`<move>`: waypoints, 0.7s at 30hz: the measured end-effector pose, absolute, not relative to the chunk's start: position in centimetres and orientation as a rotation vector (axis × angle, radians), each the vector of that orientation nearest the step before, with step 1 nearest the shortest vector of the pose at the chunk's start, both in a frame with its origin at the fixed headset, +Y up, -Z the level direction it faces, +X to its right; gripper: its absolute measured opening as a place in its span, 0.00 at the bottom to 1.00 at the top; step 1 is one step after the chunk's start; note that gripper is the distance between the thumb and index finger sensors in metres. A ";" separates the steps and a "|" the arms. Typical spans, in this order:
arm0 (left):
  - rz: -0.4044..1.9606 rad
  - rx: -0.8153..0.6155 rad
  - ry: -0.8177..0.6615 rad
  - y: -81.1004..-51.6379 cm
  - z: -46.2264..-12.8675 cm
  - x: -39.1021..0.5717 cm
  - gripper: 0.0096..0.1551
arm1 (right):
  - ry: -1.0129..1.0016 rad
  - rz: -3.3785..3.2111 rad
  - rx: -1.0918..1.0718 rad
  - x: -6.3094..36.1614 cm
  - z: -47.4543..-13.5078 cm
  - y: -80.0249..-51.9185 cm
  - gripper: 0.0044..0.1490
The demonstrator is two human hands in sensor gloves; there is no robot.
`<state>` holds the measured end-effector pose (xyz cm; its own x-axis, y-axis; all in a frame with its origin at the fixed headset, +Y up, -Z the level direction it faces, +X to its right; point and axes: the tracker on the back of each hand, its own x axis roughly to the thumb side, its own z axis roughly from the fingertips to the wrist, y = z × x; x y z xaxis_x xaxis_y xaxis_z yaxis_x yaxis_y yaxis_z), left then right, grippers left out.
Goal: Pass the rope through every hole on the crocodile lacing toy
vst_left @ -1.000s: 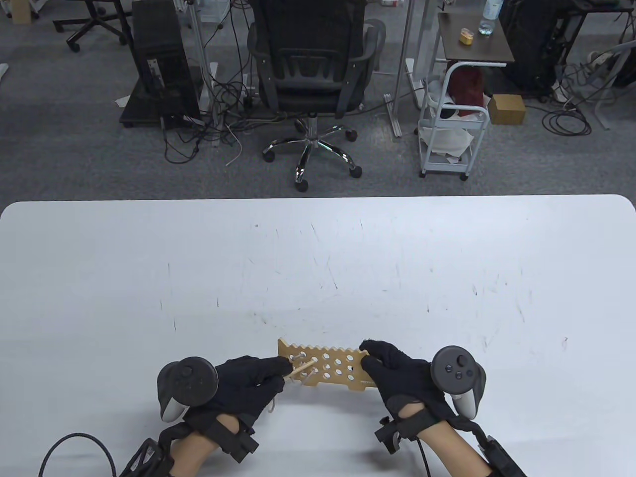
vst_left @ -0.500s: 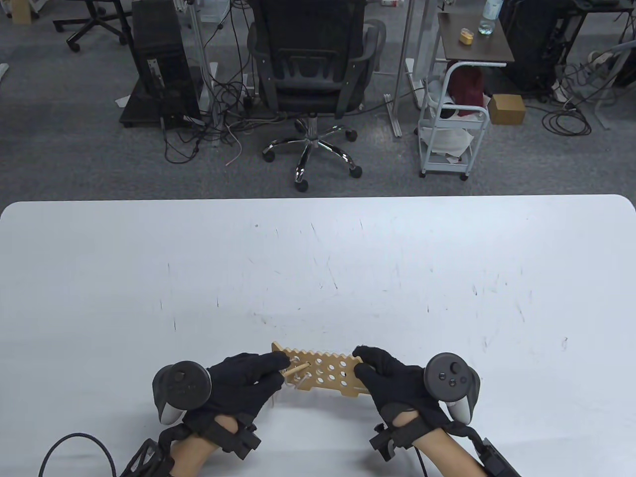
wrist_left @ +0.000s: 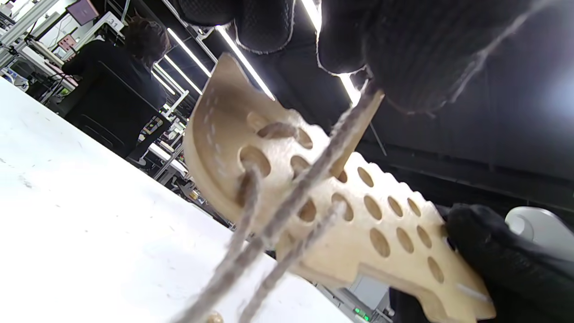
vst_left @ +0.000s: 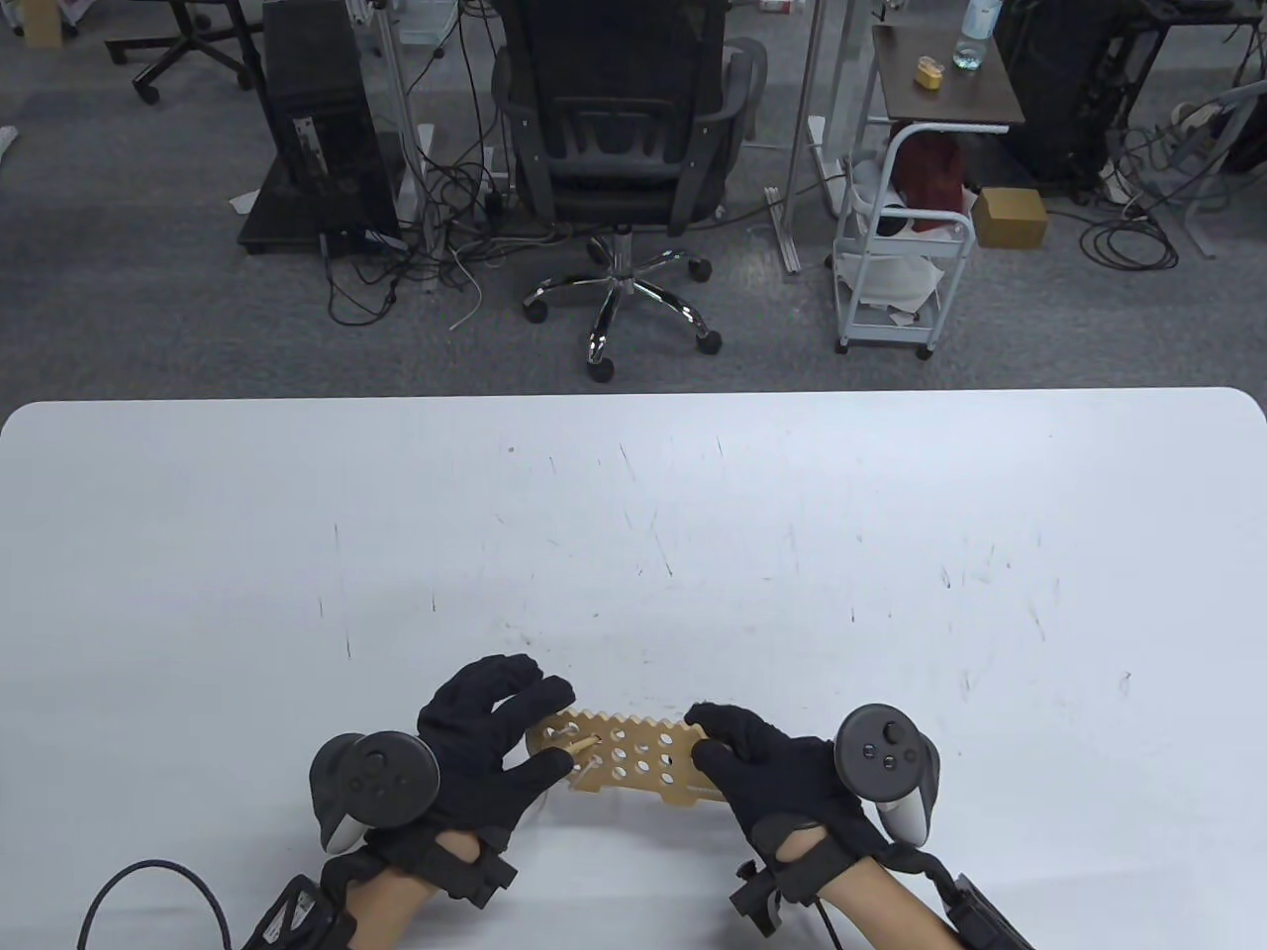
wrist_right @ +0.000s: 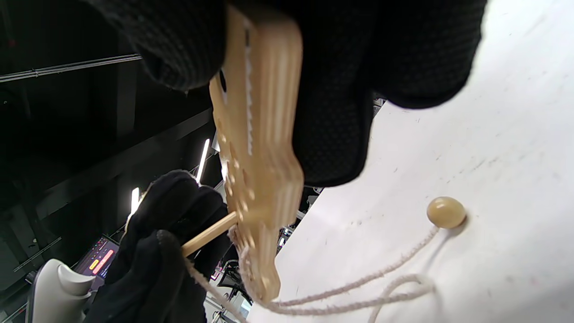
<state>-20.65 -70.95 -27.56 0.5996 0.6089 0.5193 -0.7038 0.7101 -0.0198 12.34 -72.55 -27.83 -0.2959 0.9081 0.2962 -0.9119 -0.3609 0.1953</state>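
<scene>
The wooden crocodile board (vst_left: 643,762) with several holes is held just above the table near its front edge. My right hand (vst_left: 698,737) grips its right end between thumb and fingers. My left hand (vst_left: 559,737) is at the left end with its fingers spread, and it pinches the wooden needle (vst_left: 586,744), which pokes into a hole. In the left wrist view the grey rope (wrist_left: 287,211) runs through holes at the board's (wrist_left: 394,215) left end. In the right wrist view the rope (wrist_right: 358,282) trails onto the table and ends at a wooden bead (wrist_right: 446,211).
The white table (vst_left: 633,544) stretches far and wide around the hands. A black cable (vst_left: 148,881) loops at the bottom left. An office chair (vst_left: 624,129) and a white cart (vst_left: 911,228) stand beyond the far edge.
The board and both hands have shifted left and nearer. My left fingers have spread over the board's left end. Less of the needle shows above the board.
</scene>
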 end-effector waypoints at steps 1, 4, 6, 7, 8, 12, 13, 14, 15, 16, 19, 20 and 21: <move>0.754 0.203 -0.523 -71.0 -27.5 -20.6 0.40 | -0.012 1.891 0.429 12.3 -27.8 -72.6 0.31; 0.749 0.196 -0.520 -71.0 -27.5 -20.4 0.40 | -0.007 1.884 0.444 12.2 -27.8 -72.6 0.31; 0.746 0.193 -0.520 -71.0 -27.6 -20.4 0.41 | 0.002 1.875 0.455 12.0 -27.7 -72.6 0.31; 0.742 0.192 -0.518 -71.0 -27.6 -20.4 0.41 | 0.009 1.862 0.465 12.0 -27.7 -72.6 0.32; 0.738 0.189 -0.516 -71.0 -27.6 -20.4 0.41 | 0.019 1.848 0.471 11.9 -27.7 -72.6 0.32; 0.740 0.179 -0.518 -71.0 -27.6 -20.3 0.42 | 0.055 1.807 0.501 11.5 -27.6 -72.7 0.33; 0.739 0.176 -0.519 -71.0 -27.6 -20.2 0.43 | 0.058 1.805 0.516 11.3 -27.5 -72.7 0.33; 0.731 0.171 -0.520 -71.1 -27.6 -20.1 0.43 | 0.066 1.797 0.532 11.2 -27.5 -72.7 0.33; 0.712 0.170 -0.524 -71.0 -27.5 -20.0 0.44 | 0.079 1.783 0.554 10.9 -27.4 -72.7 0.33; 0.696 0.175 -0.526 -71.0 -27.4 -19.9 0.44 | 0.088 1.774 0.567 10.8 -27.4 -72.7 0.33; 0.679 0.191 -0.522 -70.9 -27.3 -19.9 0.44 | 0.085 1.779 0.570 10.9 -27.5 -72.7 0.33; 0.688 0.186 -0.524 -70.8 -27.3 -19.9 0.45 | 0.087 1.775 0.559 10.9 -27.5 -72.8 0.33; 0.687 0.186 -0.523 -70.9 -27.3 -19.8 0.44 | 0.081 1.786 0.543 11.0 -27.5 -72.8 0.33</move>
<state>-19.83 -70.87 -27.29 0.6505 0.5557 0.5177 -0.6471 0.7624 -0.0054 10.97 -72.77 -27.54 -0.1844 0.9301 0.3177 -0.8976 -0.2910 0.3310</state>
